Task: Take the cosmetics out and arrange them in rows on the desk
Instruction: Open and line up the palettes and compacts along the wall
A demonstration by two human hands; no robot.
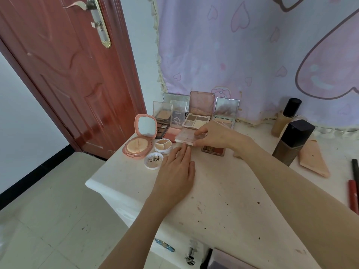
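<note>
Pink compact (184, 137) between right fingers (200, 132)

Soft even daylight, faint shadows (edges bowed by wide-angle lens)

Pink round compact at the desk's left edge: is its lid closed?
No. The pink round compact stands open, its mirrored lid tilted up and the puff showing in its base.

A reddish-brown panelled wooden door (64, 74) with a brass lever handle plate (99, 22) is standing at left, beside a plain white wall (21, 117) edged by a black skirting strip (35, 171). Pale square floor tiles (48, 220) are reflecting soft daylight. A lilac heart-printed fabric hanging (233, 45) is covering the wall behind the stained white desk (223, 200).
</note>
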